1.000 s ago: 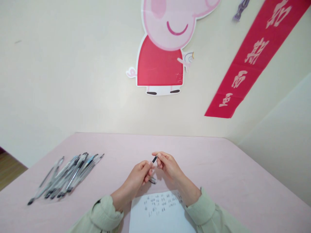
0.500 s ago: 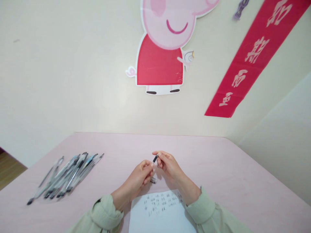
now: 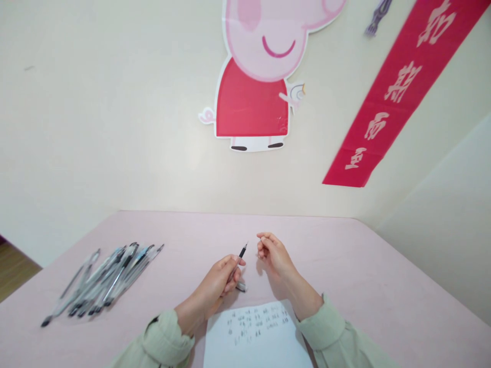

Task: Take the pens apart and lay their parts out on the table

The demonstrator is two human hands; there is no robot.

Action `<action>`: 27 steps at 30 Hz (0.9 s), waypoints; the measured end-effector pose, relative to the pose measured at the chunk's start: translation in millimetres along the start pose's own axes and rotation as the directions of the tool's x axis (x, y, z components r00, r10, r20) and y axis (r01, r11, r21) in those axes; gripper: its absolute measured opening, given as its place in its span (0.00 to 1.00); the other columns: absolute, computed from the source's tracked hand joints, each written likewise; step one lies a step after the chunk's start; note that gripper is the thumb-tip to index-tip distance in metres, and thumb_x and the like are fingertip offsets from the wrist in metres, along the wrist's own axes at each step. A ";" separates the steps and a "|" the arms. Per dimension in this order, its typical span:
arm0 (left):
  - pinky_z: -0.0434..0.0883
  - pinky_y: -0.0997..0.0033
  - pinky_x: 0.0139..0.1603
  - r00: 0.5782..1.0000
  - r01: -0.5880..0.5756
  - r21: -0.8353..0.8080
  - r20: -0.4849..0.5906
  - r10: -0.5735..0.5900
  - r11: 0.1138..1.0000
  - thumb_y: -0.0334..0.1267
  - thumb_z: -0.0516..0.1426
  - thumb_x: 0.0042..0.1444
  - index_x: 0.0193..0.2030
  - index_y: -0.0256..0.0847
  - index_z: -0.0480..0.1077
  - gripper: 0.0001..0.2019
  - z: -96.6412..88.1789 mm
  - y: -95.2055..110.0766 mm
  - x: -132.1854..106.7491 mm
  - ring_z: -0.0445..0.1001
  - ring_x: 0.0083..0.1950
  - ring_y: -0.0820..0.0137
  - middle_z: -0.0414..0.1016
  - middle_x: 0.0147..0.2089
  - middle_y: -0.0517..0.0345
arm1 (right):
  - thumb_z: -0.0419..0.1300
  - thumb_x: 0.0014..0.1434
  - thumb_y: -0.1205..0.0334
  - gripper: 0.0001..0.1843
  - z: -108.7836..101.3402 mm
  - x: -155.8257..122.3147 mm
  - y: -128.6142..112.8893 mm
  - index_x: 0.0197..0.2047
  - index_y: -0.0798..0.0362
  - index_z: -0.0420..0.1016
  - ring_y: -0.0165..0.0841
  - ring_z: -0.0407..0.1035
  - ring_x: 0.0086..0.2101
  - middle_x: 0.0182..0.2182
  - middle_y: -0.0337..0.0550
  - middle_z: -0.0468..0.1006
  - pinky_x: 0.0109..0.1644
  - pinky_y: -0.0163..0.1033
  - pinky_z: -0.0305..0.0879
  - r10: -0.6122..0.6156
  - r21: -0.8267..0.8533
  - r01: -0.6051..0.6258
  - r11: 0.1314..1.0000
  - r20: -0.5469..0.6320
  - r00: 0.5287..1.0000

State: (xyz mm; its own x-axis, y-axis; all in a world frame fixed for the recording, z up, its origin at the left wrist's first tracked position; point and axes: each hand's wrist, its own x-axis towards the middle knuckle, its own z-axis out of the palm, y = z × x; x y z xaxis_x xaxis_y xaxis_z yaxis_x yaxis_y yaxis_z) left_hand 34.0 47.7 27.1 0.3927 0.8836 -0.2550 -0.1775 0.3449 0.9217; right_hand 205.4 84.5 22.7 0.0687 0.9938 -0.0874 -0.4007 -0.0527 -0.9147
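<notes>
My left hand [image 3: 224, 281] is closed around a pen [image 3: 242, 251]. The pen tilts up to the right, its black grip and bare pointed tip showing above my fingers. A short way right of that tip, my right hand [image 3: 274, 253] is in a pinch with thumb and forefinger together; whatever lies between them is too small to make out. The end of a clear and black pen part [image 3: 241, 287] shows on the table beneath my left hand, the remainder hidden. Below both hands lies a white sheet of paper [image 3: 257, 347] with rows of dark handwriting.
A pile of clear pens with dark ends [image 3: 111, 276] lies on the left of the pink table [image 3: 364, 286]. On the wall behind are a cartoon pig cutout [image 3: 251, 102] and a red banner with pale characters [image 3: 399, 97].
My right hand has drawn away to the right from the pen's end, and the pen's pointed tip now shows uncovered. The left hand stays in nearly the same place, holding the pen.
</notes>
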 end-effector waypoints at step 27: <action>0.72 0.66 0.49 0.995 0.007 -0.226 -0.094 -0.029 0.974 0.42 0.66 0.49 0.35 0.40 0.70 0.12 6.0 -0.2 -1.0 0.75 0.44 0.70 0.74 0.42 0.54 | 0.64 0.48 0.54 0.12 3.9 -4.7 -6.6 0.29 0.53 0.68 0.26 0.64 0.20 0.25 0.36 0.74 0.24 0.32 0.57 0.000 -0.264 0.028 0.964 0.104 0.995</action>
State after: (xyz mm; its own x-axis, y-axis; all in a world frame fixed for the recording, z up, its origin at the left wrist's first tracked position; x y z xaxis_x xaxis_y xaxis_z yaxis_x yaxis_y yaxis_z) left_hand 39.0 44.8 29.0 0.3110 0.8990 -0.3083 -0.3743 0.4141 0.8297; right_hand 204.1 80.6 30.7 -0.0263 0.9986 -0.0455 -0.1428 -0.0488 -0.9886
